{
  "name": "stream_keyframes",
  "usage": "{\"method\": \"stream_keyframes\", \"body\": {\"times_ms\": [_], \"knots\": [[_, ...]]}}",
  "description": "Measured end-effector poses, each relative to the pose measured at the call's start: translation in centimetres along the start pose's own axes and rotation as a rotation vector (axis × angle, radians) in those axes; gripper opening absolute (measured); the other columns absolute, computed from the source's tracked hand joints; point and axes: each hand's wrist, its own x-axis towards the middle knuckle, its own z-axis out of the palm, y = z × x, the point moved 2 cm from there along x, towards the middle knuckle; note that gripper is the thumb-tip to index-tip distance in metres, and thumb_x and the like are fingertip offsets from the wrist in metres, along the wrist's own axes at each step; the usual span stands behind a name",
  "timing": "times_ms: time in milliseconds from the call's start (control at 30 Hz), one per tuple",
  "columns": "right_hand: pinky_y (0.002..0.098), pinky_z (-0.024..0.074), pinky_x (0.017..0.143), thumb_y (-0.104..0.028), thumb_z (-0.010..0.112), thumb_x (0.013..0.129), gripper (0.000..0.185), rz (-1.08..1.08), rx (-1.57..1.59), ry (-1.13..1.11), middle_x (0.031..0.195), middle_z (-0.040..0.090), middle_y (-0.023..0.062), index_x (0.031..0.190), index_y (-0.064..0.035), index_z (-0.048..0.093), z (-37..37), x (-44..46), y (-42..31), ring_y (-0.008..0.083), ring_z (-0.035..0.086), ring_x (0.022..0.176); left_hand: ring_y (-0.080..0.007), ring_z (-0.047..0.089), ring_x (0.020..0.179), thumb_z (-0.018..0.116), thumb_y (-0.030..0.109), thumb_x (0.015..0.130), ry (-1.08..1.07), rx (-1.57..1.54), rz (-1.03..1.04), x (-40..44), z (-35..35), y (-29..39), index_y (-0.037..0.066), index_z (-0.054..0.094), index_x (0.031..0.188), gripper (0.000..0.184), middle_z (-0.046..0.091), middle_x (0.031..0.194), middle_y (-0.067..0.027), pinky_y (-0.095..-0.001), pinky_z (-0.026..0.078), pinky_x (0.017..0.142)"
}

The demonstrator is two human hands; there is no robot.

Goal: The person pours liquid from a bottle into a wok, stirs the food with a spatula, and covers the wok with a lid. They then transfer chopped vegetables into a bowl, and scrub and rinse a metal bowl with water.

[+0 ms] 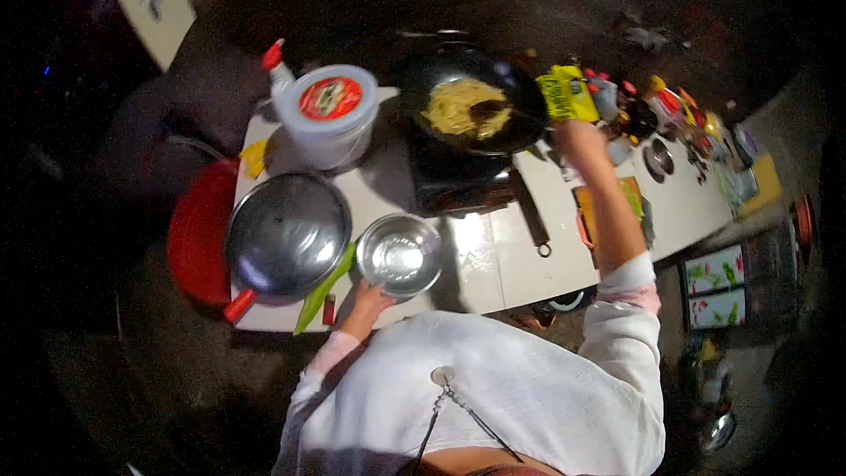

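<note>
Gripping shiny round bowl (401,256) in left hand (367,301) at glossy table (480,269)'s near edge. Cannot tell grip of right hand (579,143) beside black wok (527,123), in dark room (564,0).

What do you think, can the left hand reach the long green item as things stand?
Probably yes: the long green item lies just beside the left hand, and nothing visible blocks its upper part. However, the hand seems to be touching the metal bowl.

Right hand (580,143) a blur by the yellow packet (568,94), its grip impossible to read! The label (330,99) on the tub (328,143) smears; the bench (493,286) hides part of the red basin (196,242); far-right jumble (677,106), too small to tell!
</note>
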Motion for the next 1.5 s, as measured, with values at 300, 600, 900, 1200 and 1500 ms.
{"method": "stream_keyframes", "body": {"times_ms": [300,600,900,1200,1500], "knots": [[0.0427,0.0447,0.070,-0.023,0.044,0.084,0.027,-0.116,0.215,0.079,0.088,0.059,0.0205,0.104,-0.0123,0.058,3.6,-0.9,2.1,0.0352,0.056,0.085,-0.0164,0.058,0.069,0.056,0.029,0.081,0.151,0.659,0.047,-3.4,-1.9,2.7,0.004,0.056,0.094,0.028,0.058,0.084,-0.0068,-0.0279,0.045,0.056],[0.0440,0.0449,0.063,-0.023,0.045,0.084,0.022,-0.060,0.224,0.214,0.079,0.057,0.0172,0.099,-0.0175,0.060,4.4,-4.1,1.8,0.0363,0.056,0.076,-0.0361,0.055,0.084,0.051,0.019,0.080,0.685,1.488,0.795,-3.4,-6.5,18.4,0.004,0.056,0.096,0.023,0.055,0.090,-0.0188,-0.0432,0.044,0.071],[0.0450,0.0452,0.059,-0.017,0.048,0.080,0.014,0.007,0.280,0.229,0.077,0.057,0.0167,0.088,-0.0120,0.059,4.2,-5.5,1.5,0.0351,0.057,0.068,-0.0349,0.051,0.091,0.053,0.013,0.077,0.829,1.768,0.772,1.9,-9.0,21.2,0.005,0.051,0.108,0.032,0.048,0.099,-0.0161,-0.0403,0.043,0.078],[0.0414,0.0461,0.055,-0.015,0.052,0.077,0.017,-0.093,0.298,0.298,0.073,0.055,0.0138,0.091,-0.0133,0.062,4.6,-5.4,0.4,0.0313,0.058,0.065,-0.0352,0.053,0.086,0.055,0.011,0.075,0.741,1.893,0.726,3.4,-10.0,24.0,0.003,0.054,0.090,0.017,0.051,0.092,-0.0194,-0.0415,0.045,0.074],[0.0402,0.0460,0.052,-0.014,0.049,0.077,0.019,-0.064,0.350,0.209,0.073,0.053,0.0132,0.093,-0.0154,0.059,7.0,-6.2,1.7,0.0318,0.057,0.060,-0.0368,0.052,0.088,0.057,0.028,0.075,0.401,2.156,0.331,-0.9,-9.3,27.2,0.002,0.061,0.089,0.030,0.051,0.096,-0.0217,-0.0419,0.043,0.079]]}}
